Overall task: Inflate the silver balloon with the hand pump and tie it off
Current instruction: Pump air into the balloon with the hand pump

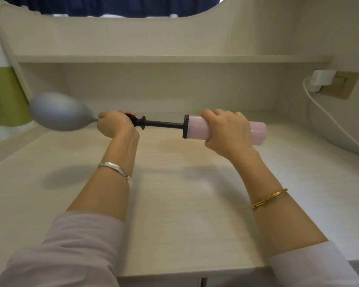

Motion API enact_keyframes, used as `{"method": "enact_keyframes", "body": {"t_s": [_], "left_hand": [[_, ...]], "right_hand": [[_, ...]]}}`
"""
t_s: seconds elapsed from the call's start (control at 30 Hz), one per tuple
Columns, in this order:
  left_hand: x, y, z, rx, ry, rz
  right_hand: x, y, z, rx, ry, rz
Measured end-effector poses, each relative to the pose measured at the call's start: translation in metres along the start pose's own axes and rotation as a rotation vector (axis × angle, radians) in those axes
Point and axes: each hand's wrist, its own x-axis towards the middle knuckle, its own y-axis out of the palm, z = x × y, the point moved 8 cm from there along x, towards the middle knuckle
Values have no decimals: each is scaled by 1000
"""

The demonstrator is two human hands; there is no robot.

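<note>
No text, label, brand, number or sign can be read anywhere in this view. The pink pump barrel (197, 127) has a plain body with no print visible on it, and its black rod (164, 124) carries no marking. The silver balloon (60, 114) shows only a smooth grey skin. The white charger (321, 80) in the wall socket is also blank from this angle, and the two bracelets are too small to show any engraving.
</note>
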Motion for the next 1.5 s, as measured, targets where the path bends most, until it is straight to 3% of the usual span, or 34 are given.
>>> {"method": "enact_keyframes", "body": {"t_s": [0.27, 0.7, 0.93, 1.23, 1.5], "left_hand": [[-27, -5, 25, 11, 1, 20], [-9, -17, 14, 8, -57, -18], [-45, 1, 35, 60, 35, 56], [-2, -7, 5, 29, 44, 21], [-15, -11, 34, 26, -3, 10]], "right_hand": [[5, 9, 39, -8, -97, 5], [-4, -1, 4, -23, -47, 8], [-2, 11, 27, 7, -75, 38], [-8, -4, -20, 86, 25, 38], [-2, 11, 14, 12, -67, 67]]}}
